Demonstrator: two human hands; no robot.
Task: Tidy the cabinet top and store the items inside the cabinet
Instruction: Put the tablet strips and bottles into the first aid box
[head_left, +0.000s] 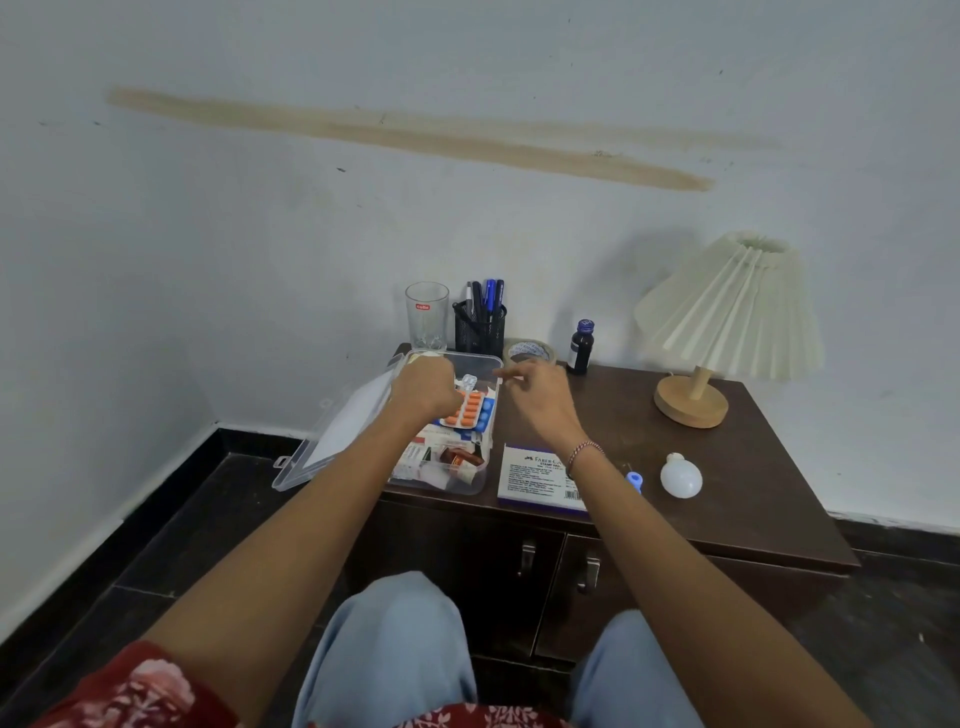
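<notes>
Task things: a clear box of medicines sits at the left end of the cabinet top, its lid swung open to the left past the edge.
Left hand: reaches into the far half of the box, fingers curled down over the blister strips; whether its grip closes on a strip cannot be told.
Right hand: hangs just right of the box, grip loose and holding nothing, fingertips near the box's far right rim.
Far row: a glass, a pen holder, a tape roll and a dark bottle stand along the wall.
Near row: a stamp pad carton, a small blue piece and a bulb lie loose.
Right end: a lamp.
Doors: both appear closed.
Progress: early, judging by the layout; medicines are being gathered in the box, which is not yet lidded.
Left to do: close the box, open the doors, move the loose items inside.
</notes>
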